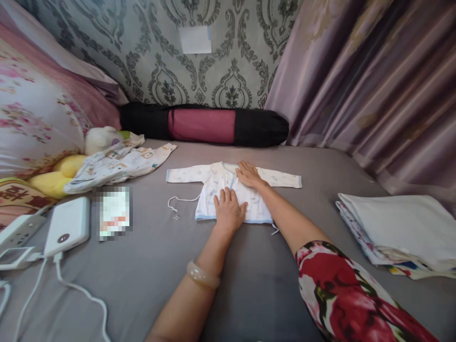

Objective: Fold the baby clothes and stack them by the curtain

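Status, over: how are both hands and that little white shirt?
Left hand: open, flat on small, blue-trimmed white fabric shirt. Right hand: open, on its upper front. Shirt spread, sleeves out. Only hands cover it.

Holding left arm [188, 299] out front, slanting rightward; resting left hand [230, 211] palm down with fingers [227, 194] spread, thumb [244, 208] pointing right. Holding right arm [289, 211] out farther, slanting leftward; resting right hand [249, 175] palm down, fingertips aiming ahead and leftward, beyond the left.
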A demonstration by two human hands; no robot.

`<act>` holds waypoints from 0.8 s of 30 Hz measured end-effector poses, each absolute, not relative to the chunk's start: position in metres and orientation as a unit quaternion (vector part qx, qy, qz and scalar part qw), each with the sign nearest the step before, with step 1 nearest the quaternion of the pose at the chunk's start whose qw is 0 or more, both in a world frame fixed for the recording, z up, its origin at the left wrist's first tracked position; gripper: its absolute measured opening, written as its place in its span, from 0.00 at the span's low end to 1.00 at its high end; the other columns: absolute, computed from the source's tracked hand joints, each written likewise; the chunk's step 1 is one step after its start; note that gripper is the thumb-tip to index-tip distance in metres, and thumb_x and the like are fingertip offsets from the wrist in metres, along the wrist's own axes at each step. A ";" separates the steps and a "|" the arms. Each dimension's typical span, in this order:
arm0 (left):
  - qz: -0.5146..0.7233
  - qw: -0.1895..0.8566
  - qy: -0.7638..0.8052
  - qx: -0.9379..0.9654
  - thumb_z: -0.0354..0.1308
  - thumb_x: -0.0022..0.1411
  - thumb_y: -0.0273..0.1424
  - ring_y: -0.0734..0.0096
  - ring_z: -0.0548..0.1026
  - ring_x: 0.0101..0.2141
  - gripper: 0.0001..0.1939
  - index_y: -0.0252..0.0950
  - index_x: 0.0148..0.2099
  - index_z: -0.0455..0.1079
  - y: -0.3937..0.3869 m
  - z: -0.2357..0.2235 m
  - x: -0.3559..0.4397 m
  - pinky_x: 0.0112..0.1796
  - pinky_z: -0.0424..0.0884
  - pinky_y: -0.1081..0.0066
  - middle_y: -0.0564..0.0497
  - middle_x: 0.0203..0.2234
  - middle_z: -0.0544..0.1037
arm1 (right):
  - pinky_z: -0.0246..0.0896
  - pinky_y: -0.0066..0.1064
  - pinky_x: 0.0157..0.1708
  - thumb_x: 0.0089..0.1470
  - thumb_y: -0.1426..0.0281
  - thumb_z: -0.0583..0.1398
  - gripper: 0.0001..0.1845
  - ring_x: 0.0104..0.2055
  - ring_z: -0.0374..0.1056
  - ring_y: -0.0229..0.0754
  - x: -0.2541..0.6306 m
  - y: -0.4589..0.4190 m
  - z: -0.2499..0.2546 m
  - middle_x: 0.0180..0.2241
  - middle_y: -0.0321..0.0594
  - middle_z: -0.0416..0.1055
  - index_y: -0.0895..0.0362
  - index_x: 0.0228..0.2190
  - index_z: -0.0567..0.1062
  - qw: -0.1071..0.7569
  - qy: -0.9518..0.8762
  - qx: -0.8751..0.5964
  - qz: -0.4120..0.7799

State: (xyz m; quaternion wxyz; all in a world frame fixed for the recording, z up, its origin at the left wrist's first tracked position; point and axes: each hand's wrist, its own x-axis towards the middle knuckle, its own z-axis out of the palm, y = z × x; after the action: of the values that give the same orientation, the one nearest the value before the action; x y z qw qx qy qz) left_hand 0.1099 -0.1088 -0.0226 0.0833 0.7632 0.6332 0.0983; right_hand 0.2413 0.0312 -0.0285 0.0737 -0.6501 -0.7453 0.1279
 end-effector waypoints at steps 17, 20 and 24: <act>0.079 0.124 0.675 0.723 0.38 0.68 0.47 0.47 0.47 0.66 0.34 0.31 0.68 0.52 -0.094 -0.021 0.088 0.62 0.45 0.48 0.37 0.67 0.51 | 0.29 0.54 0.64 0.65 0.59 0.38 0.32 0.70 0.35 0.53 0.228 -0.038 -0.036 0.68 0.50 0.41 0.60 0.65 0.52 0.060 -0.744 -0.663 0.065; 0.098 0.105 0.668 0.730 0.39 0.69 0.43 0.50 0.53 0.64 0.30 0.31 0.65 0.57 -0.093 -0.018 0.082 0.61 0.50 0.50 0.38 0.65 0.57 | 0.29 0.55 0.64 0.65 0.60 0.39 0.32 0.70 0.34 0.52 0.224 -0.048 -0.027 0.68 0.51 0.40 0.60 0.65 0.51 0.067 -0.744 -0.659 0.094; 0.105 0.092 0.652 0.745 0.40 0.68 0.32 0.56 0.57 0.63 0.23 0.34 0.61 0.61 -0.092 -0.015 0.072 0.60 0.54 0.53 0.42 0.63 0.61 | 0.30 0.54 0.65 0.65 0.59 0.39 0.33 0.70 0.32 0.52 0.209 -0.073 -0.022 0.69 0.50 0.37 0.61 0.66 0.49 0.080 -0.765 -0.629 0.114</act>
State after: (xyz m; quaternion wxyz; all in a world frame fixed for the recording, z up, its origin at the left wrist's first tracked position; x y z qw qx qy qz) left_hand 0.0720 -0.0919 -0.0148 0.0922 0.7454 0.6518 0.1051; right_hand 0.2092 -0.0727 -0.0218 0.0804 -0.6293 -0.7646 0.1137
